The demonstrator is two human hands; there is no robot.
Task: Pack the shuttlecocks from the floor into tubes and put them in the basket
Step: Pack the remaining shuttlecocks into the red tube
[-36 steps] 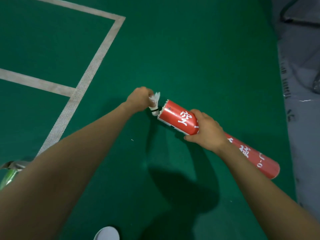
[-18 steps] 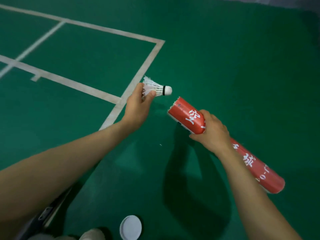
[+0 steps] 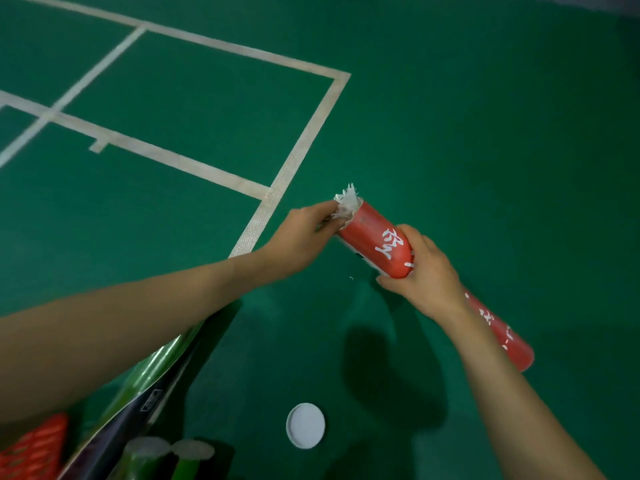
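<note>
With our left hand [image 3: 298, 237] pinching the shuttlecock [image 3: 347, 202], we have brought it into the mouth of the red tube [image 3: 377, 242] our right hand [image 3: 426, 275] grips: nearly packed.

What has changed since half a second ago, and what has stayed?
The left hand moved the shuttlecock right, into the mouth of the tube; its feathers stick out. It still pinches it. The right hand still grips the tube; the lid stays on the floor.
</note>
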